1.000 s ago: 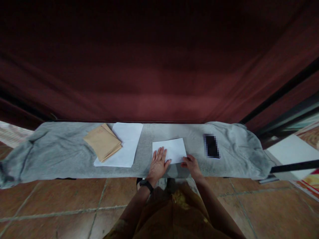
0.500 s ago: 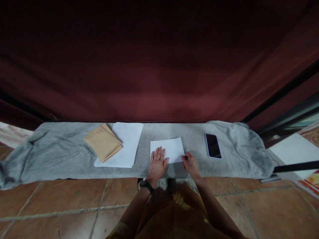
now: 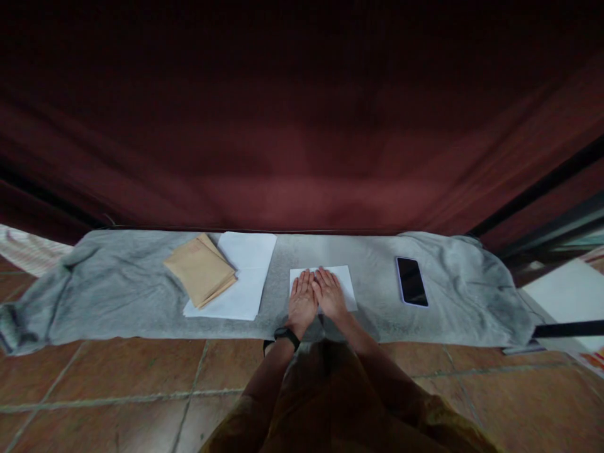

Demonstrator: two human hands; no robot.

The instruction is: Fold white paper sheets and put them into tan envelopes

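A folded-looking sheet of white paper (image 3: 348, 290) lies on the grey cloth right in front of me. My left hand (image 3: 302, 303) rests flat on its left half, fingers stretched out, a dark watch on the wrist. Beside it, my right hand (image 3: 331, 298) is also laid flat on the paper, its fingers pointing away from me and close against the left ones. Both palms cover the middle of the sheet. Neither hand grips anything.
To the left, several brown envelopes (image 3: 201, 270) lie on a stack of larger white sheets (image 3: 252, 277). A phone (image 3: 412, 281) with a dark screen lies to the right. Grey cloth (image 3: 127, 283) covers the narrow table; a dark red curtain (image 3: 302, 189) hangs behind it.
My right hand has moved left from the paper's right edge, where its fingers were curled, and now lies flat beside my left hand. The view has shifted slightly.
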